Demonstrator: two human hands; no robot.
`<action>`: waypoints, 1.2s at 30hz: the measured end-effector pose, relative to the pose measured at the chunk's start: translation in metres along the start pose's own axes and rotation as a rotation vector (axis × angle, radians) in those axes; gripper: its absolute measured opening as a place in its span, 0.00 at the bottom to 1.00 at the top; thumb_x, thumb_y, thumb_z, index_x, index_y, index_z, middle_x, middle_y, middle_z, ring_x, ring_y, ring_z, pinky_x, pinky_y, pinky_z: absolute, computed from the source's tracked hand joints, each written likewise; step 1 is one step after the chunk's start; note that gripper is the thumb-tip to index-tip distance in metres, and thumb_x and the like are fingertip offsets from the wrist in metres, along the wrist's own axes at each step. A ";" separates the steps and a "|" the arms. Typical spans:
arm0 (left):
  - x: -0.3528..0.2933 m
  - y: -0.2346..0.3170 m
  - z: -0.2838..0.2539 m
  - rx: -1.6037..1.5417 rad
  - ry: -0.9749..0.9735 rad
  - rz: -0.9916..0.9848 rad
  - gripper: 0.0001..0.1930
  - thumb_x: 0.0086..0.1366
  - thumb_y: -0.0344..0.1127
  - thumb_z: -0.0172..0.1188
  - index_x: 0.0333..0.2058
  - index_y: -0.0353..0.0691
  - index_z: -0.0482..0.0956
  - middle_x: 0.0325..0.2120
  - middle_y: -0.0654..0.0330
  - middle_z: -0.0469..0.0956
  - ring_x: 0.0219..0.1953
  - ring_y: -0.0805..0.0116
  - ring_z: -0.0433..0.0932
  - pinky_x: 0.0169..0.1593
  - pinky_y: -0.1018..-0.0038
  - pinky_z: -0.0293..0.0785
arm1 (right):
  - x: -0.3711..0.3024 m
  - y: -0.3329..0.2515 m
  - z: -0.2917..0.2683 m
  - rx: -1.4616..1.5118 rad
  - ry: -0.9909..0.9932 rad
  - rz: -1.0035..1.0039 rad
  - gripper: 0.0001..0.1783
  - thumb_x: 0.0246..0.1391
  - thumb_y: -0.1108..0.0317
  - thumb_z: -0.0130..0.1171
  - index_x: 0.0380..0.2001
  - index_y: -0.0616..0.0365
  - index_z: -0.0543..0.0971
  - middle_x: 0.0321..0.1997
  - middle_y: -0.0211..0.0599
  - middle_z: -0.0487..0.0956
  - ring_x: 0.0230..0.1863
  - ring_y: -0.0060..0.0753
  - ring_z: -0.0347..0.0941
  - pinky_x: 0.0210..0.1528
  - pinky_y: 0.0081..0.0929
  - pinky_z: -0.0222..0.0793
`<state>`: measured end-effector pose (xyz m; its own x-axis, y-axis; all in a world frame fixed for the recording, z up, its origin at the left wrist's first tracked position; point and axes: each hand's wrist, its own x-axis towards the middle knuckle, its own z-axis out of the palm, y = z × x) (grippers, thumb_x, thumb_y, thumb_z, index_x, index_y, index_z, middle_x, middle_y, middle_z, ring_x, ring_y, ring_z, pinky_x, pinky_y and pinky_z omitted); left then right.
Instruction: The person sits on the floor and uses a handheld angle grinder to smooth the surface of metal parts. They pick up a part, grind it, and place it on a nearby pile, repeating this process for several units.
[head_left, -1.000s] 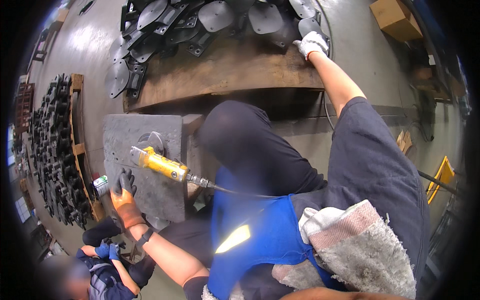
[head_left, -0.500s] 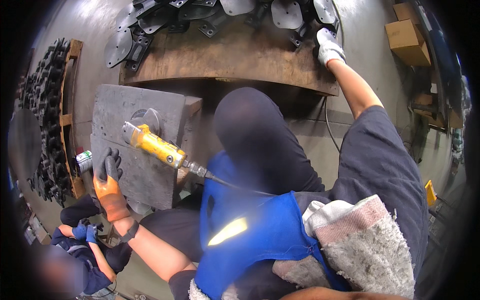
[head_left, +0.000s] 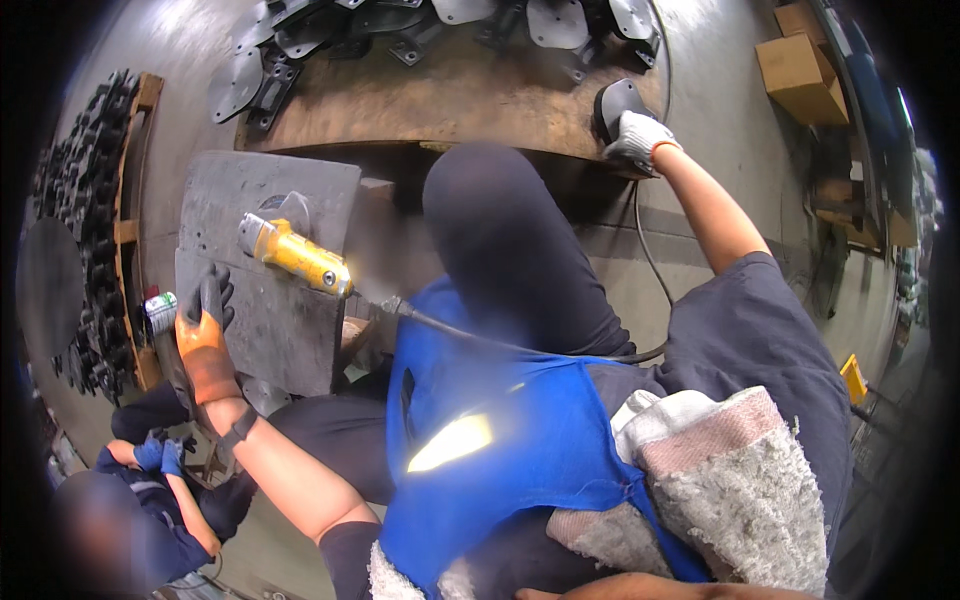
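My right hand, in a white knit glove, grips a dark flat metal plate part with a rounded outline, over the near right corner of the wooden table. My left hand, in an orange and dark grey glove, lies along the left edge of a grey work block. Its fingers are stretched out and hold nothing. On the block rests a yellow angle grinder, its disc partly hidden behind the head, with a dark hose running over my lap.
Several similar plate parts are piled along the table's far side. To the left, dark chain-like parts stand on a wooden pallet. A can is beside my left hand. A co-worker's blue-gloved hands show at lower left; cardboard boxes stand at right.
My right hand has drawn a plate part from the far right of the table toward me and slightly left. My left hand stays by the block, fingers still extended.
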<state>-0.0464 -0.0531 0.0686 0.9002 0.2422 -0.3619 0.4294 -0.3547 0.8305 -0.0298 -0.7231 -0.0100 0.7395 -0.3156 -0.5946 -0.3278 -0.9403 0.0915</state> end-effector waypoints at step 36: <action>0.001 0.007 -0.006 0.078 0.070 0.125 0.18 0.71 0.43 0.64 0.52 0.36 0.83 0.44 0.66 0.85 0.41 0.78 0.81 0.44 0.78 0.77 | -0.029 0.085 -0.036 -0.351 0.010 -0.241 0.28 0.37 0.56 0.80 0.42 0.58 0.84 0.40 0.52 0.86 0.45 0.55 0.83 0.48 0.47 0.77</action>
<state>-0.0426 -0.0495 0.0762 0.9407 0.2536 -0.2254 0.3214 -0.4540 0.8310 -0.0579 -0.7985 0.0441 0.7768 -0.0808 -0.6246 0.0741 -0.9731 0.2180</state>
